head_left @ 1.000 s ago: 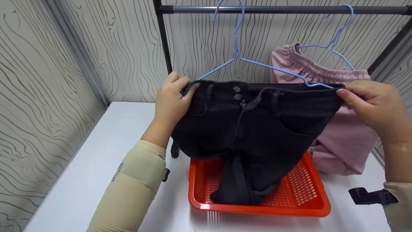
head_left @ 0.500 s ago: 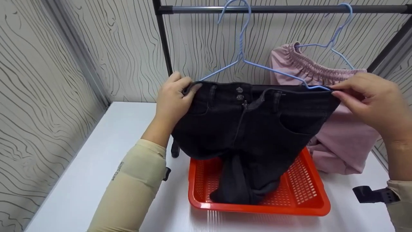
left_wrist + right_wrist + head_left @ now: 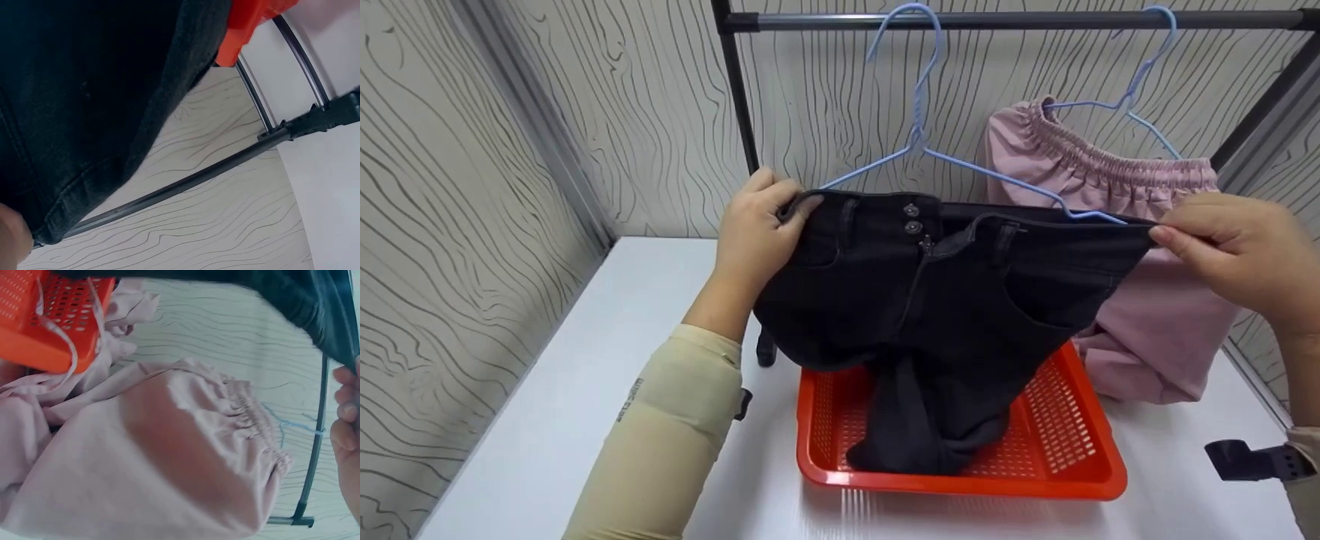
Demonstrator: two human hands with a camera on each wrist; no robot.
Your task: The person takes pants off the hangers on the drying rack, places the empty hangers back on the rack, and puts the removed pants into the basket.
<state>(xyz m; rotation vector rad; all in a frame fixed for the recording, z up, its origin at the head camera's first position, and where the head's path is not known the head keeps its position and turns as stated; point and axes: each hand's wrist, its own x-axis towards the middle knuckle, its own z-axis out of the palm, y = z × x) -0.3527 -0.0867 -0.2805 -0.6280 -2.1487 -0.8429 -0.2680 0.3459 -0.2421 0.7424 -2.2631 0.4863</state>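
Observation:
Black jeans [image 3: 952,300] are held up by the waistband between both hands, with the fly open and two metal buttons showing. My left hand [image 3: 759,229] grips the waistband's left corner, its thumb in front. At the right corner my right hand [image 3: 1241,251] pinches the waistband between thumb and fingers. A blue wire hanger [image 3: 917,139] sits with its lower part inside the waistband; its right shoulder notch shows at the opening. The hanger's hook stands in front of the rack rail. The legs of the jeans hang bunched into a red basket [image 3: 960,486].
A black rack rail [image 3: 1035,20] runs across the back. Pink elastic-waist trousers [image 3: 1162,322] hang from it on another blue hanger [image 3: 1136,86], right behind my right hand. The white table [image 3: 585,360] lies under everything, with a patterned wall [image 3: 660,112] behind.
My right hand slid inward along the waistband, then moved back out to the right, pulling the corner taut. The hanger dropped slightly, so its hook top now shows fully. The left hand barely moved.

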